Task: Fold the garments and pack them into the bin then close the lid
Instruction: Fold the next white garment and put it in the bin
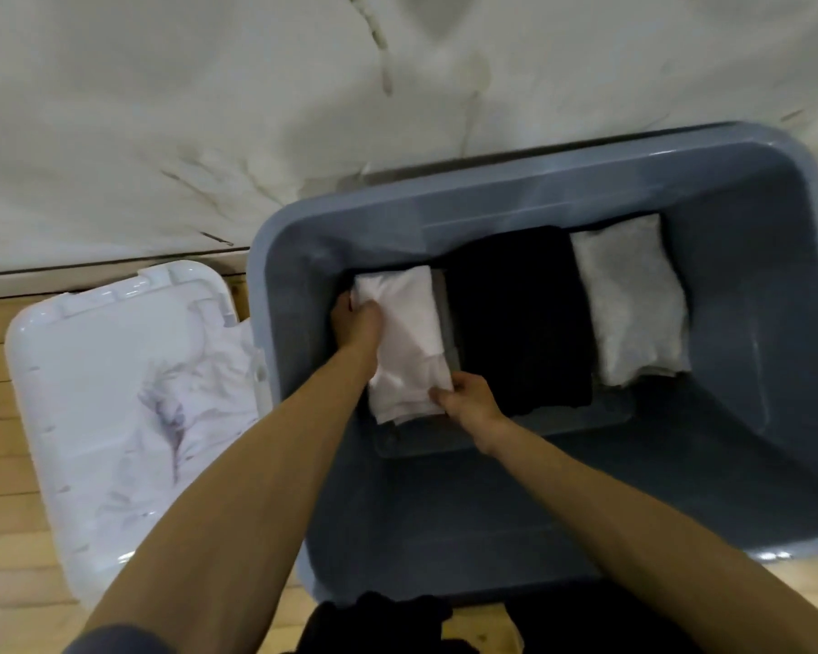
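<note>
Inside bin [752, 535]: black fold [515, 318], grey fold [629, 299], and pale pink fold [412, 342] gripped by my left hand [357, 323] and right hand [468, 398].

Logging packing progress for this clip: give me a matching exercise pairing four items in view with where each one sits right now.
Items:
1. pale pink folded garment
2. black folded garment
3. white folded garment
4. white lid

Places:
A. on the wooden floor, left of the bin
B. bin's right end
C. bin's left end, held by both the left hand and right hand
D. middle of the bin

Pairs: 1-C, 2-D, 3-B, 4-A
</note>
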Demonstrator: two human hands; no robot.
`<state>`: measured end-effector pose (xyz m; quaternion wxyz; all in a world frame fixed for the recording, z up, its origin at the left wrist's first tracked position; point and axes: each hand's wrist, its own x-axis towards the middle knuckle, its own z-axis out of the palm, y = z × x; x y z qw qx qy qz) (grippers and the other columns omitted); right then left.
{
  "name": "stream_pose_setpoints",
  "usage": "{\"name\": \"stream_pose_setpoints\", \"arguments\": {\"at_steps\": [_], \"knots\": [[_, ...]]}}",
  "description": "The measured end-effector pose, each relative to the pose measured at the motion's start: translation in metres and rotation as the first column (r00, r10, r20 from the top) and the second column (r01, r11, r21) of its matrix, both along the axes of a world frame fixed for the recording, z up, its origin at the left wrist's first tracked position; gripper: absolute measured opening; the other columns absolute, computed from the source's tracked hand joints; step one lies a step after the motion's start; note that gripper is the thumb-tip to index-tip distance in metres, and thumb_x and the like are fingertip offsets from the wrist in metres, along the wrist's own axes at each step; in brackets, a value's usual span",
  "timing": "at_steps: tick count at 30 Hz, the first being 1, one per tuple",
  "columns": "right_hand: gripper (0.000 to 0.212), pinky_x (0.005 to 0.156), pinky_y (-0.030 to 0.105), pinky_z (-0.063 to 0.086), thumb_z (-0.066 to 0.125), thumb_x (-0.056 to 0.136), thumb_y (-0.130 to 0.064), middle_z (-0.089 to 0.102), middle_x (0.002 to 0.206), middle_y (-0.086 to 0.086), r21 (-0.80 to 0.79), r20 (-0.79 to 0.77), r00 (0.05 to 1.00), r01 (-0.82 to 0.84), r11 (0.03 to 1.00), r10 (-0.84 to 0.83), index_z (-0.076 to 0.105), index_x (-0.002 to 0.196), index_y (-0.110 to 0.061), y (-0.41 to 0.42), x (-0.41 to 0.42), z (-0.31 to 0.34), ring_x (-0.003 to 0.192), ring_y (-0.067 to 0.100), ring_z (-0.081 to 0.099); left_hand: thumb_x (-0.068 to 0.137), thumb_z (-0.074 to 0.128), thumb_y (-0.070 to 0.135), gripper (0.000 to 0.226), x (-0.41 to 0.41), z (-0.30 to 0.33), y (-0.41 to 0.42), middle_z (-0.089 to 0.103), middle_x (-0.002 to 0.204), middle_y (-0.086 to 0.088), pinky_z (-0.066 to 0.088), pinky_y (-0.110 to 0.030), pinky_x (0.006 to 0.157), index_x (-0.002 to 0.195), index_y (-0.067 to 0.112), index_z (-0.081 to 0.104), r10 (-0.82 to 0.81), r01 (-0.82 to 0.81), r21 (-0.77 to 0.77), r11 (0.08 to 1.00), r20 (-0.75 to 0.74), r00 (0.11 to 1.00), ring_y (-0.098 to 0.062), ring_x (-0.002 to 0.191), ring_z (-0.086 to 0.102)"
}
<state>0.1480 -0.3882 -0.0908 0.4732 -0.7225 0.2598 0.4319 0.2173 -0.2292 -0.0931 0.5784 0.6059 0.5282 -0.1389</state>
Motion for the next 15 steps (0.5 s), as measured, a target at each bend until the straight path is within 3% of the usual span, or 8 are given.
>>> {"name": "stream_pose_setpoints", "arguments": {"at_steps": [5,7,11,13,15], "knots": [[0.027,0.082,0.025,0.051,0.061,0.094,-0.010,0.065,0.107,0.007,-0.010,-0.057,0.998,0.014,1.000,-0.015,0.063,0.120,-0.004,-0.004,-0.004,-0.008,0.094,0.020,0.062,0.089,0.050,0.010,0.053,-0.007,-0.012,-0.009,0.055,0.138,-0.005,0.044,-0.047,0.106,0.141,0.019,0.046,-0.073,0.063,0.190,0.980,0.042,0.996,-0.028,0.125,0.053],[0.024,0.086,0.034,0.056,0.061,0.093,-0.010,0.067,0.111,0.012,-0.019,-0.082,0.996,0.033,0.999,-0.035,0.063,0.116,-0.004,-0.009,-0.004,-0.008,0.095,0.025,0.065,0.092,0.051,0.009,0.055,-0.009,-0.011,-0.013,0.050,0.144,-0.004,0.040,-0.046,0.110,0.145,0.020,0.041,-0.128,0.107,0.251,0.962,0.066,0.990,-0.026,0.130,0.048],[0.019,0.080,0.041,0.060,0.060,0.092,-0.008,0.066,0.105,0.015,-0.010,-0.193,0.980,0.043,0.999,-0.044,0.061,0.111,-0.006,-0.015,0.001,0.007,0.092,0.032,0.067,0.093,0.047,0.006,0.062,-0.016,0.002,-0.012,0.043,0.150,-0.003,0.035,-0.044,0.114,0.151,0.021,0.032,-0.186,0.170,0.231,0.958,0.051,0.981,-0.025,0.136,0.042],[0.026,0.082,0.045,0.059,0.061,0.089,-0.012,0.067,0.103,0.016,-0.026,-0.242,0.970,-0.043,0.999,0.036,0.062,0.113,0.000,-0.016,0.005,0.024,0.093,0.033,0.068,0.091,0.048,0.008,0.063,-0.018,0.018,-0.010,0.042,0.151,-0.004,0.034,-0.045,0.114,0.151,0.020,0.033,-0.203,0.189,0.215,0.958,0.043,0.978,-0.027,0.137,0.040],[0.028,0.075,0.042,0.061,0.059,0.088,-0.015,0.067,0.102,0.018,-0.010,-0.250,0.962,-0.117,0.993,0.111,0.062,0.111,-0.001,-0.013,0.013,0.046,0.092,0.033,0.068,0.088,0.050,0.012,0.062,-0.021,0.034,-0.011,0.045,0.148,-0.008,0.036,-0.046,0.112,0.148,0.018,0.037,-0.265,0.258,0.213,0.943,0.004,0.964,-0.030,0.135,0.042]]}}
